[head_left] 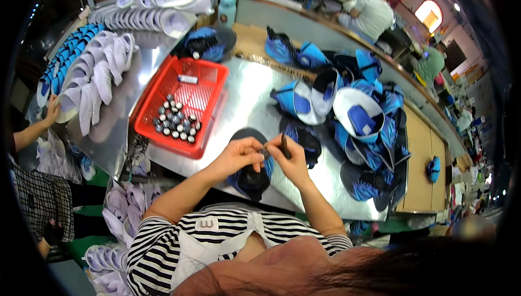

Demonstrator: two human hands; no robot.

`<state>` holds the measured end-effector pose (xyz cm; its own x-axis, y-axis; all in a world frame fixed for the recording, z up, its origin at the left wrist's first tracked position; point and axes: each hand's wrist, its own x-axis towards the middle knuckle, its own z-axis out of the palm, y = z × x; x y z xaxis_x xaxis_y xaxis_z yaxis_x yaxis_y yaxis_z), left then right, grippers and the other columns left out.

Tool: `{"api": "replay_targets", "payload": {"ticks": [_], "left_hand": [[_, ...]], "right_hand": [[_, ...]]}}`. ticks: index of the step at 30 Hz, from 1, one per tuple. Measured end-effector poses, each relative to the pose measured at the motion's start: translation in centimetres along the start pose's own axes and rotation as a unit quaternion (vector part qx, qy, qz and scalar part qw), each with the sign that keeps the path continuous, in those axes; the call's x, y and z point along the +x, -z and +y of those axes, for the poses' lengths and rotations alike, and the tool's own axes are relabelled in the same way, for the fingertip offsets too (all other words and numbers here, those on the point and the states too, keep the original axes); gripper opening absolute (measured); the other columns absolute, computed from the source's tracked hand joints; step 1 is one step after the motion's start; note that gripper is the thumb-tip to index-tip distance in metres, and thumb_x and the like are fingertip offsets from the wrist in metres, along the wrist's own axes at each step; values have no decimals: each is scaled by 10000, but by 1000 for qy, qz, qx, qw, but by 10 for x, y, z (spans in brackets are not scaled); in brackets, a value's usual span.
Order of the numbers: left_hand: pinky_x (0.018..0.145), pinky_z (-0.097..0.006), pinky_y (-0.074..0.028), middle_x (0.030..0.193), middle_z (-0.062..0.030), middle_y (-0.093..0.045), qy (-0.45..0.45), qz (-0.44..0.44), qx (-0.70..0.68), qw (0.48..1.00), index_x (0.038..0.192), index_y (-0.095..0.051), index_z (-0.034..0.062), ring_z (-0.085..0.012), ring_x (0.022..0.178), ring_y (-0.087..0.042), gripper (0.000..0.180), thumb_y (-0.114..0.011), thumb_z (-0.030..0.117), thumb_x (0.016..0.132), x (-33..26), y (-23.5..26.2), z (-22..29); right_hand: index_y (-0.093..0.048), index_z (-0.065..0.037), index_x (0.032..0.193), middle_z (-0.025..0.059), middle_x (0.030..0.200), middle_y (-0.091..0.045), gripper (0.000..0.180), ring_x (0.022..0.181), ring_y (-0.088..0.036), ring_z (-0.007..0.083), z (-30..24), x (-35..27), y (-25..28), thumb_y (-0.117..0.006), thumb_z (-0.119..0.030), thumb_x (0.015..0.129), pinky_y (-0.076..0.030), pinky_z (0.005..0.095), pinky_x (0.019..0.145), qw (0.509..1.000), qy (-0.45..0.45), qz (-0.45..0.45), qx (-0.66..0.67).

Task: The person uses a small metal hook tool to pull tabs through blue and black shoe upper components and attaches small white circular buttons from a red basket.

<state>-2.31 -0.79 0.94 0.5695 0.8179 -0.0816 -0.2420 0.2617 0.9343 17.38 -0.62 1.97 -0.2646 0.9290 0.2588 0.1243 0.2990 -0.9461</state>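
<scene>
A blue and black cap-like piece (251,179) with a dark flat rim lies on the metal table in front of me. My left hand (241,156) is closed at its upper edge, thumb and fingers pinched around a small greyish part (264,154) that I cannot make out clearly. Close beside it, my right hand (291,160) is closed around a slim dark tool (285,147), its fingertips meeting the left ones over the piece. Another blue and black piece (305,145) lies just right of my right hand.
A red plastic basket (209,87) with several small round black-and-white parts (176,122) stands left. Blue and white pieces (358,119) pile up on the right. White curved pieces (100,79) and a co-worker's hand (52,110) are far left. A bottle (227,9) stands behind.
</scene>
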Motion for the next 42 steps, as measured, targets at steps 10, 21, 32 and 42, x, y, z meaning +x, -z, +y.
{"api": "replay_targets", "payload": {"ticks": [10,21,32,42], "left_hand": [[822,-237,-461,976,-35,-611,-71,58,170,981,1162,-574,27,-90,902,-576,277,-632,77,895,-5,-25,2],[824,-303,-493,1121,-154,-643,-135,93,-344,924,999,-602,23,-186,892,-620,193,-477,170,997,10,13,-32],[701,-275,-494,803,-76,-660,-129,-19,211,969,931,-610,-11,-137,742,-630,200,-620,183,884,5,-24,18],[570,-233,-477,730,-63,-655,-100,24,85,991,870,-649,-21,-108,602,-611,128,-634,106,866,-20,-15,19]], "right_hand": [[-571,-2,859,24,752,-522,42,650,-502,110,-4,-6,-5,-611,10,860,-395,234,586,988,90,126,-24],[-446,-117,795,23,737,-481,204,567,-411,92,15,-41,26,-532,-187,966,-311,249,533,830,-109,23,547],[-513,-60,945,66,855,-570,111,594,-461,118,-5,-21,33,-480,-153,995,-364,245,528,918,-89,27,385],[-581,23,905,118,820,-625,113,719,-631,217,-27,-7,10,-577,99,822,-501,328,654,938,121,-65,-318]]}}
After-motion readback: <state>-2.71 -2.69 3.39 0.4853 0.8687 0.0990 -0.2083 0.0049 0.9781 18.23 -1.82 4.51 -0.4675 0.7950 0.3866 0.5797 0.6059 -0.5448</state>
